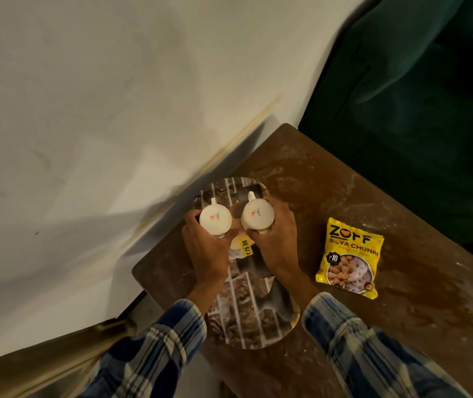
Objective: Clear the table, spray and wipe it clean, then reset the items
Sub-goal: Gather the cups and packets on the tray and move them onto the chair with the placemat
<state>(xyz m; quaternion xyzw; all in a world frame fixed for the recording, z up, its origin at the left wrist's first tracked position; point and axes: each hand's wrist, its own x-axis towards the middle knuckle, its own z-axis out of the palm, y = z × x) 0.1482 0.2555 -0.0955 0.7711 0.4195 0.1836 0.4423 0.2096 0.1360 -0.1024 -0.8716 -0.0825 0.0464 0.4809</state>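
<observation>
Left hand grips one white cup and right hand a second cup, both seemingly inverted over the round tray, soya packet lying beyond on the smeared table: clearing barely begun; spraying, wiping, resetting outstanding.

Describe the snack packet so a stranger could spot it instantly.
On the brown table, find the round patterned tray. Right of it, past the right hand gripping a white cup, lies the packet: flat, bright yellow, printed Soya Chunks.
</observation>
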